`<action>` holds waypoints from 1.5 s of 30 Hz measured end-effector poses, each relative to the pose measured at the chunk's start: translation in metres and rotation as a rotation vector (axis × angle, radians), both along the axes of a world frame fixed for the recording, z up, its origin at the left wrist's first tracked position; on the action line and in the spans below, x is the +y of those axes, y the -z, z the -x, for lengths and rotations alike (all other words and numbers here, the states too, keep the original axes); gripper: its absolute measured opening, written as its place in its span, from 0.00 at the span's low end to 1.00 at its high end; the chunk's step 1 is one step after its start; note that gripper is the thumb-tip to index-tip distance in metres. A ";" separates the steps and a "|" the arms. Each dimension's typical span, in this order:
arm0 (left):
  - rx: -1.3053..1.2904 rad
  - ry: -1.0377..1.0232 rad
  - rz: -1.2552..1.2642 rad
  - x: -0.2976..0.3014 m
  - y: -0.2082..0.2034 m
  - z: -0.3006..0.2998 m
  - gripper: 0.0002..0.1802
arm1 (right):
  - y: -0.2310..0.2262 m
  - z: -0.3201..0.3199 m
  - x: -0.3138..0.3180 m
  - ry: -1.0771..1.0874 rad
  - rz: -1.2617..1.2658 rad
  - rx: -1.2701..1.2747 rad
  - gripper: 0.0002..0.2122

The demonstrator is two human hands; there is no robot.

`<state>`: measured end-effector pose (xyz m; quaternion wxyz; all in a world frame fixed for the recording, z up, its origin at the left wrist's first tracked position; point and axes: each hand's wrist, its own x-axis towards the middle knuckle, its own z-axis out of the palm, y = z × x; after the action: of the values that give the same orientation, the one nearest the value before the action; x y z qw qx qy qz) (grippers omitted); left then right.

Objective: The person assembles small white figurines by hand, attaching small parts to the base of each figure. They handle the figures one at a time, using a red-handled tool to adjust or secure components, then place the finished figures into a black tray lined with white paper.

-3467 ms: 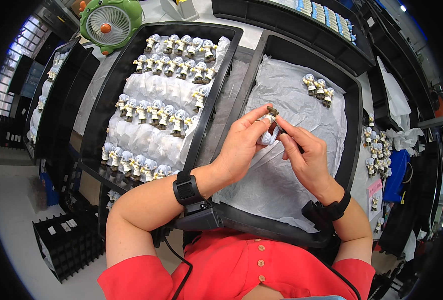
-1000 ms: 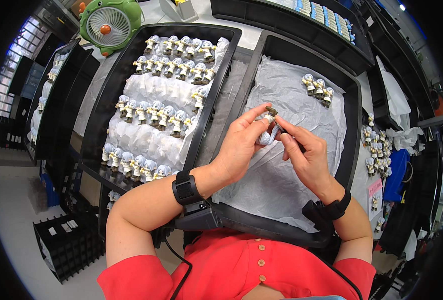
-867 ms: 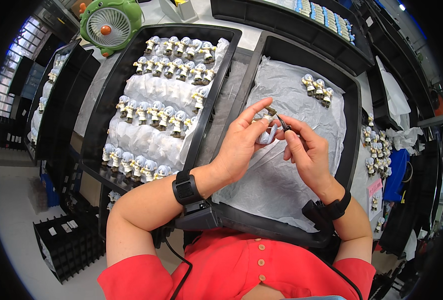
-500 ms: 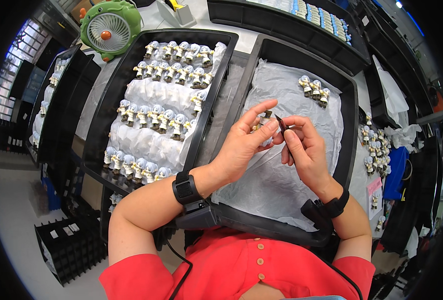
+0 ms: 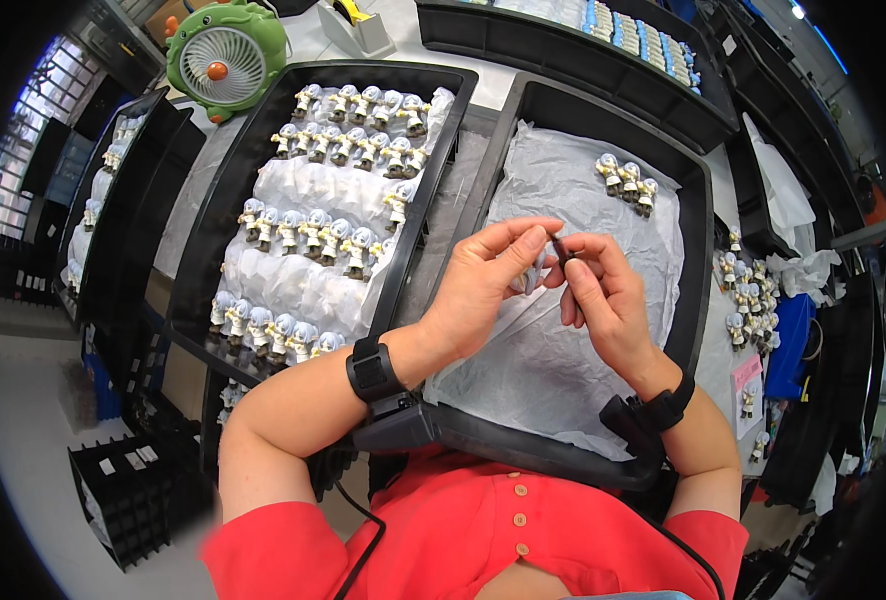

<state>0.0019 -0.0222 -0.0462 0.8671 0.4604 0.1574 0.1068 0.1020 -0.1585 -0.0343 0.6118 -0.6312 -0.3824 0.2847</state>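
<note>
Your left hand (image 5: 488, 275) pinches a small figurine (image 5: 531, 279) over the right black tray (image 5: 700, 270), only some pale hair showing below the fingers. Your right hand (image 5: 608, 300) grips a thin dark tool (image 5: 564, 250), its upper end close by the left fingertips; whether it touches the figurine you can't tell. Half a second ago the dark feet poked up above your left hand; now your thumb and fingers hide them, and the index finger has bent down. The trio of figurines (image 5: 627, 183) on the paper lining (image 5: 563, 385) remains at the tray's far end. To your left, a second black tray (image 5: 441, 165) holds rows of figurines (image 5: 315, 232); a green fan (image 5: 221, 68) stands beyond it on the desk (image 5: 491, 74). More figurines (image 5: 747, 290) cluster right of your tray, beside a blue bin (image 5: 791, 340).
</note>
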 end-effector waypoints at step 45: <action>-0.858 -0.190 -1.069 -0.041 -0.050 0.039 0.11 | 0.017 -0.015 0.002 0.193 -0.076 -0.050 0.13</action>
<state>-0.0375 -0.0633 0.0040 0.4935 0.7259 -0.2340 0.4179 0.1169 -0.1564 -0.0510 0.6501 -0.6483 -0.3457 0.1939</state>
